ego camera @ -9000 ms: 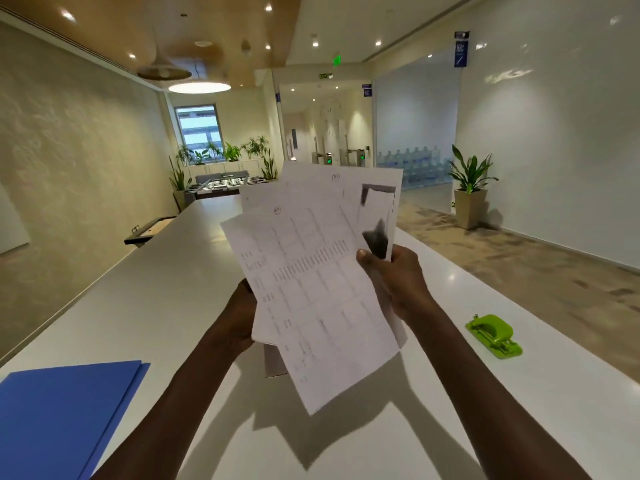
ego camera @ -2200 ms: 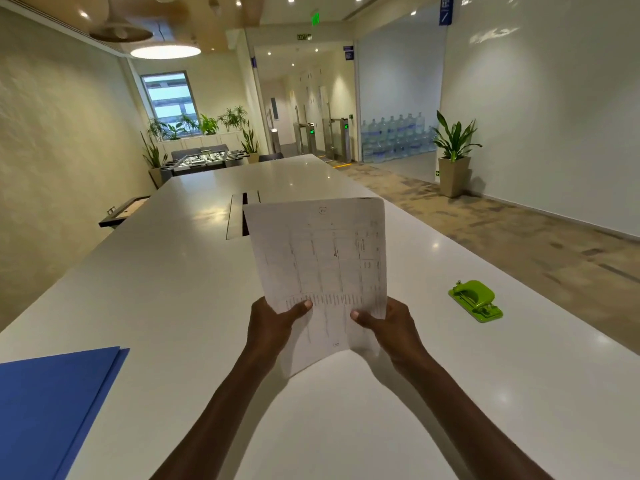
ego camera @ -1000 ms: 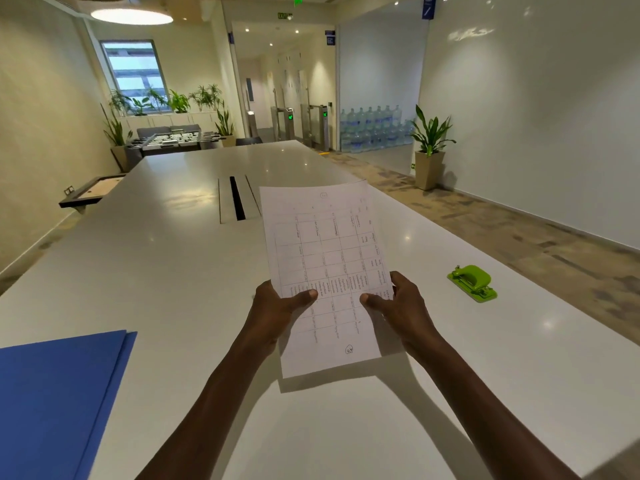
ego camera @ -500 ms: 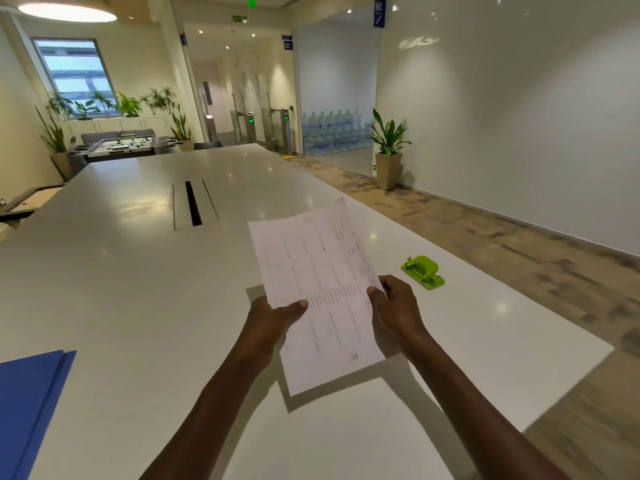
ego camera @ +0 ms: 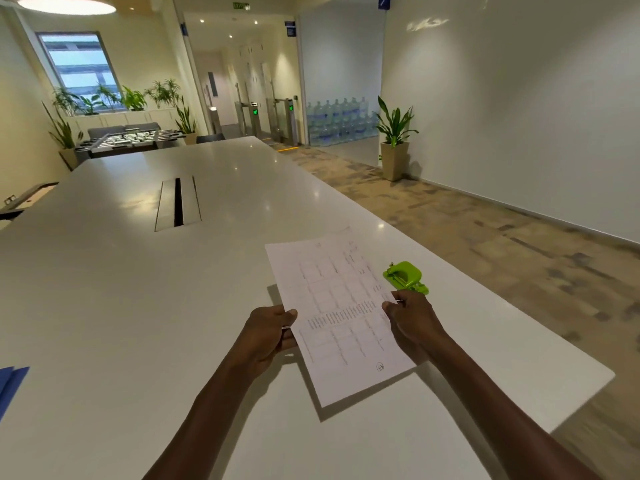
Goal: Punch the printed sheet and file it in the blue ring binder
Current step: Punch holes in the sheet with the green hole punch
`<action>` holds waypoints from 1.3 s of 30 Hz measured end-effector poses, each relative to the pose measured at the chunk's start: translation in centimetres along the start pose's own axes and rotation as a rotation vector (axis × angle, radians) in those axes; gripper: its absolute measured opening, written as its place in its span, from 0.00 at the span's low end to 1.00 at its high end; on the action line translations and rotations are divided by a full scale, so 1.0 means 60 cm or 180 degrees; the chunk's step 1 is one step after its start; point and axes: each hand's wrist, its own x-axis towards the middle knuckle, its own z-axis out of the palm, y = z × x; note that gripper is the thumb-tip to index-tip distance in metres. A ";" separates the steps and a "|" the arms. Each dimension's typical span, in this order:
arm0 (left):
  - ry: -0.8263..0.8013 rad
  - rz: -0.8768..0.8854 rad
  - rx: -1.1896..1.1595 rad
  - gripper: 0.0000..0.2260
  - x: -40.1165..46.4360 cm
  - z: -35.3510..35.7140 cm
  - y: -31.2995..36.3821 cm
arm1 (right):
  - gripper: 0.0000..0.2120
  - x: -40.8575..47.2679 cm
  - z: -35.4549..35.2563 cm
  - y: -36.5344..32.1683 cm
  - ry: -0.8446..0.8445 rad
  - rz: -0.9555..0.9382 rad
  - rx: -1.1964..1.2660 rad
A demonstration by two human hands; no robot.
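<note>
Paper filled the middle of the view: we held the sheet [ego camera: 341,317] above the white tabletop [ego camera: 138,306], its long side running away from us and slightly to the left, a faint printed grid on its face and a small circled mark near the close corner. Our left hand [ego camera: 268,336] pinched the left edge, thumb on top and the other fingers curled beneath. Our right hand [ego camera: 414,322] pinched the right edge in the same way, thumb on the page. The sheet cast a shadow on the tabletop below its near end, so that end at least was lifted clear.

The punch [ego camera: 405,276], bright green, sat on the tabletop just beyond our right hand and just beside the sheet's right edge; we could not tell whether paper and punch touched. The binder [ego camera: 10,382] lay well apart at the far left, only a blue corner of it showing at the frame edge.

Farther along the tabletop a dark cable slot [ego camera: 177,202] ran lengthwise. To the right, past the tabletop's edge, lay patterned floor [ego camera: 502,244], with a potted plant [ego camera: 394,140] against the pale wall and stacked water bottles [ego camera: 337,121] behind it.
</note>
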 end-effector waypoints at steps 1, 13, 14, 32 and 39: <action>0.0033 -0.0022 -0.0012 0.09 0.005 0.004 -0.005 | 0.09 0.007 -0.003 0.006 -0.0013 0.0031 -0.0048; 0.0332 -0.0167 0.0001 0.11 0.041 0.049 -0.029 | 0.08 0.117 -0.114 -0.003 0.0818 -0.0871 -0.0874; 0.0329 -0.0181 -0.0018 0.11 0.042 0.052 -0.030 | 0.09 0.131 -0.117 -0.005 0.0775 -0.0885 -0.0932; 0.0301 -0.0376 -0.0238 0.12 0.065 0.099 -0.027 | 0.09 0.195 -0.098 0.003 0.0272 -0.0984 -0.1640; 0.0283 -0.0398 -0.0134 0.11 0.068 0.106 -0.023 | 0.11 0.197 -0.097 0.008 0.0230 -0.0951 -0.1603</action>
